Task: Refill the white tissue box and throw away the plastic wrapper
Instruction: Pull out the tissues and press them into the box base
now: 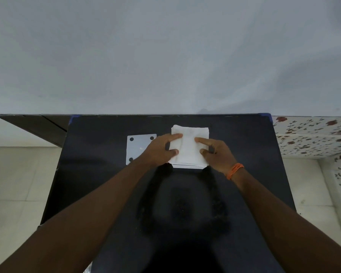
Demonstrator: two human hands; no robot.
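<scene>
A stack of white tissues (189, 146) sits in the white tissue box, whose front rim (187, 166) shows just below the stack, at the far middle of the black table (106, 184). My left hand (159, 149) presses on the stack's left side with forefinger and thumb. My right hand (215, 152), with an orange thread band on its wrist, presses on the right side. To the left of the box lies a flat white square lid (139, 147) with black round dots at its corners, partly hidden by my left hand. No plastic wrapper is visible.
The black table stands against a pale grey wall (165, 56). A dark wooden board (37, 125) lies at the left behind the table. A floral-patterned cloth surface (311, 134) is at the right. Light floor tiles (18, 184) flank the table.
</scene>
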